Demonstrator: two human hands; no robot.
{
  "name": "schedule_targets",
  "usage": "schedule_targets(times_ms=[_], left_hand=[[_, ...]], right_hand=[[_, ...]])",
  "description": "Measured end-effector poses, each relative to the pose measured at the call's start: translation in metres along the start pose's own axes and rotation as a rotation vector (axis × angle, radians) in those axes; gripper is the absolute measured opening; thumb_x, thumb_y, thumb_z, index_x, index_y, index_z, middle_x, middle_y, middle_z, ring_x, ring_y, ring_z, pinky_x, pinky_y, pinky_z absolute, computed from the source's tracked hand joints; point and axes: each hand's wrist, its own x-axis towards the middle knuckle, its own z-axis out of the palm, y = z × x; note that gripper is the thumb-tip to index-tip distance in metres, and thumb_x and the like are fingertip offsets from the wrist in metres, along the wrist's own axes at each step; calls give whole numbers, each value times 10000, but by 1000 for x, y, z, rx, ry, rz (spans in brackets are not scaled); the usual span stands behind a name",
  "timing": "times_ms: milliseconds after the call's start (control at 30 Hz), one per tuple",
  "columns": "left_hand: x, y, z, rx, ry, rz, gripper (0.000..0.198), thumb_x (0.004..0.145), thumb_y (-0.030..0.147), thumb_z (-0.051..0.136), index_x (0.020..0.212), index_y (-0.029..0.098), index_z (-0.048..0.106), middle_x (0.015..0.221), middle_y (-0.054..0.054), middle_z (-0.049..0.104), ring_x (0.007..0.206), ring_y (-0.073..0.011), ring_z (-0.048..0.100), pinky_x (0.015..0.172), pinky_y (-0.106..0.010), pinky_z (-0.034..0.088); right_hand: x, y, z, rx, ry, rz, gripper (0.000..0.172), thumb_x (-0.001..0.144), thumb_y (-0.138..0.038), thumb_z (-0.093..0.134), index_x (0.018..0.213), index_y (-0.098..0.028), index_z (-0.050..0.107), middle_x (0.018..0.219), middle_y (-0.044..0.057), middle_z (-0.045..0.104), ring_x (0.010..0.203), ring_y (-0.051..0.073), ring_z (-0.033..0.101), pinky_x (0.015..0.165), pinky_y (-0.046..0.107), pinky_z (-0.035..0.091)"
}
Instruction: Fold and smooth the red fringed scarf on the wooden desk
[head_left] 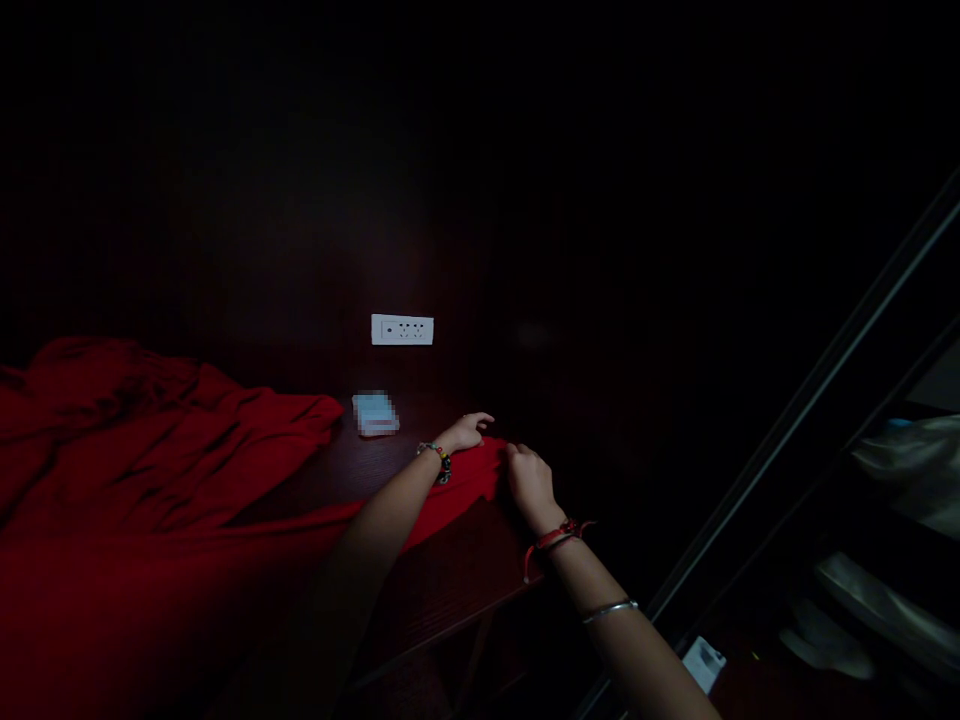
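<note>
A large red cloth [300, 570] lies over a dark wooden tabletop, heaped and wrinkled at the left and drawn out in a narrowing strip to the right. At the strip's far edge is my left hand [466, 431], a beaded bracelet at its wrist, with some fingers stretched out to the right. It touches the cloth, and its lower fingers are partly hidden. My right hand [531, 486] is closed around the right end of the strip. Red cord and a silver bangle circle that wrist and forearm. Beyond my left hand lies a pale blue, blurred-out flat item [376, 413].
A white socket panel [402, 330] is fixed to the dark back wall. The tabletop's front edge [450, 632] runs below my hands. At the right, a slanting metal rail [810, 395] crosses the view. Past it are shiny pale bags [919, 465] and a small white item [703, 662].
</note>
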Motion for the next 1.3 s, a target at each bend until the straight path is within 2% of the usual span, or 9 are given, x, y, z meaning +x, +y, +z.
schedule_targets(times_ms=[167,333,400,567,767,867,1000,1133,1300], left_hand=[[-3,-2,4,33,-22,55,564,578,-64,432,1098,140,506,1039,-66,567,888,-126,529,715,-208,425],[-8,-2,-2,54,-56,23,594,604,-15,451,1172,161,452,838,-32,608,640,-116,552,594,-225,437],[-8,-3,-2,54,-69,18,600,610,-7,451,1184,165,437,881,-41,608,687,-129,562,622,-233,442],[-14,-8,-10,40,-164,17,597,561,-32,471,1128,157,482,1135,-67,533,1006,-158,496,800,-223,408],[-59,-19,-58,-23,-417,-77,609,569,33,562,1147,197,462,1161,-60,526,1071,-170,462,857,-265,379],[-77,-17,-71,-125,-364,-130,572,589,109,615,1138,178,468,1135,-88,538,1019,-186,500,860,-307,380],[-77,0,-64,-408,-256,-97,538,580,66,619,1090,183,495,1176,-101,502,1005,-178,513,861,-324,390],[-68,18,-59,-644,-275,-73,572,554,1,603,1076,214,502,1212,-89,467,973,-167,537,869,-339,390],[-68,24,-63,-647,-288,-159,526,560,-7,600,1034,209,529,1097,-76,547,913,-166,566,847,-334,405]], right_hand=[[-3,8,9,-103,19,-99,180,804,-84,398,913,-157,522,814,105,591,833,199,520,661,272,406],[-1,12,13,-78,-95,-76,269,822,-71,347,1065,-142,437,892,117,571,800,166,558,630,239,419],[0,12,12,-56,-162,-104,320,821,-72,343,1129,-140,394,905,121,573,803,171,572,632,242,423],[-8,5,-2,41,-221,-163,423,813,-60,326,1222,-166,318,956,123,584,855,175,581,688,244,418],[-38,-39,-28,90,-259,-276,440,795,-56,347,1223,-147,301,915,130,602,800,184,599,667,258,433],[-45,-57,-39,86,-240,-240,360,798,-49,347,1145,-148,366,887,124,602,760,183,604,634,260,440],[-43,-56,-50,102,-125,-93,271,832,-85,312,1070,-149,425,899,111,585,735,170,596,603,242,436],[-39,-45,-57,169,-22,-25,337,844,-178,347,1180,-166,364,1020,112,537,802,159,577,636,228,430],[-35,-38,-58,156,-63,-16,390,812,-83,321,1187,-173,380,975,101,575,799,159,585,654,235,423]])
